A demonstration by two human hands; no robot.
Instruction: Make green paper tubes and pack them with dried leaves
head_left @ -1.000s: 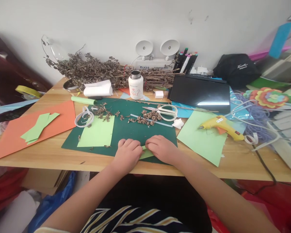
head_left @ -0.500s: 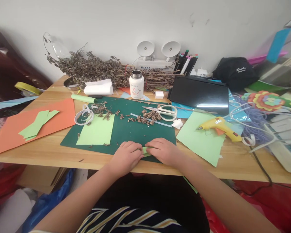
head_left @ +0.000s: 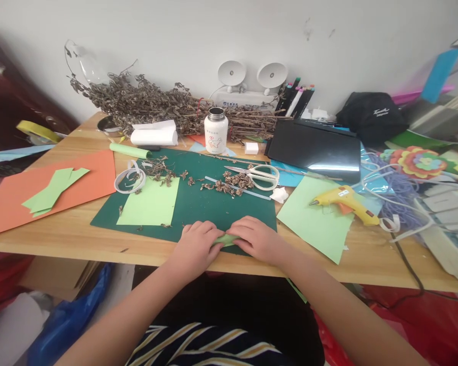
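Observation:
My left hand (head_left: 196, 245) and my right hand (head_left: 257, 238) rest knuckles-up on the near edge of the dark green cutting mat (head_left: 198, 203). Both are closed on a rolled piece of light green paper (head_left: 225, 239) that shows only between them. A flat light green sheet (head_left: 148, 202) lies on the mat to the left of my left hand. White scissors (head_left: 257, 175) and bits of dried plant (head_left: 232, 183) lie beyond my hands.
A yellow glue gun (head_left: 343, 199) lies on a green sheet (head_left: 315, 216) at right. An orange sheet (head_left: 46, 190) with green strips is at left. A white bottle (head_left: 216, 131), dried branches (head_left: 156, 107), a paper roll (head_left: 154, 136) and a black folder (head_left: 315, 148) stand at the back.
The flat green paper under my hands has been rolled up tighter; less of it shows between my hands. My hands stayed in place at the mat's near edge.

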